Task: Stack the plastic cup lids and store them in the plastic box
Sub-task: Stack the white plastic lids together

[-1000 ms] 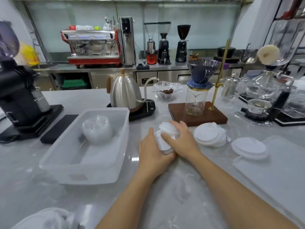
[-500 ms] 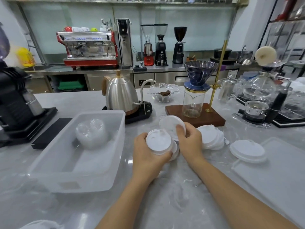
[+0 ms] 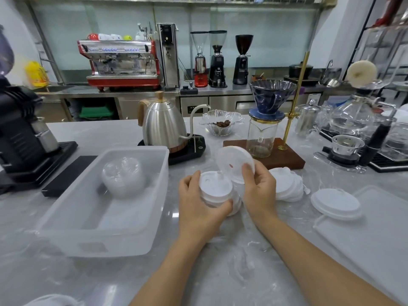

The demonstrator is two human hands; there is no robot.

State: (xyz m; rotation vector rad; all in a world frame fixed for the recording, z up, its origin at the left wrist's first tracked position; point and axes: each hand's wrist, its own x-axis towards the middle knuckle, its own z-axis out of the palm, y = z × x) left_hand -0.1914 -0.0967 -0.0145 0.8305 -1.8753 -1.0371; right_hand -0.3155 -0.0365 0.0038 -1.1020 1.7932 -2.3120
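My left hand (image 3: 198, 208) grips a short stack of white cup lids (image 3: 215, 187) just above the marble counter. Tilted on edge just behind that stack is a single white lid (image 3: 231, 160), which my right hand (image 3: 259, 188) pinches by its rim. The translucent plastic box (image 3: 141, 241) stands open to the left, with a stack of clear dome lids (image 3: 122, 176) inside. More white lids lie loose in a pile (image 3: 289, 186) right of my hands, and another small stack (image 3: 335, 202) sits further right.
The box's flat lid (image 3: 379, 228) lies at the right. A kettle on its base (image 3: 163, 127), a glass bowl (image 3: 221, 123) and a pour-over stand on a wooden board (image 3: 284, 156) line the back. A black grinder (image 3: 19, 133) stands far left.
My hands rose from the counter with the lids. The left hand turned its stack face up, and the right hand drew one lid off and tipped it upright behind the stack.
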